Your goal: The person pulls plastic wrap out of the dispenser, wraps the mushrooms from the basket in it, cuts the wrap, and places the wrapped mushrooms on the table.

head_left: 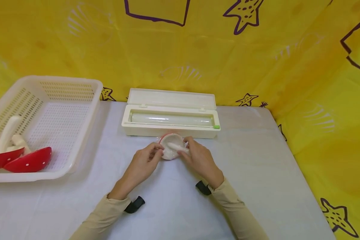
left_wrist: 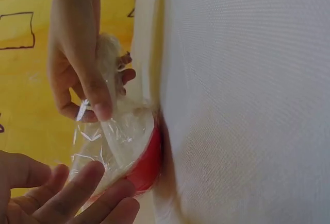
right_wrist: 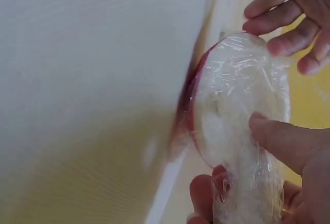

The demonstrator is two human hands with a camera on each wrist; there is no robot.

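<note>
A red ladle with a white inside point(head_left: 167, 154) is covered in clear cling film point(right_wrist: 242, 80) and sits at the front of the wrap box. My right hand point(head_left: 200, 159) grips its film-covered white handle point(right_wrist: 247, 193), thumb on top and fingers beneath. My left hand point(head_left: 145, 158) is at the left rim of the bowl. Its fingers point(left_wrist: 85, 188) are spread and fairly straight against the film, not curled round anything. Loose film stands out along the bowl's edge in the left wrist view.
Behind the ladle stands a cream wrap box point(head_left: 171, 131) with its lid point(head_left: 172, 98) raised and a film roll point(head_left: 171, 119) inside. At the left, a white plastic basket point(head_left: 87, 133) holds red ladles with white dots point(head_left: 30, 161). Yellow patterned cloth point(head_left: 174, 50) hangs behind the table.
</note>
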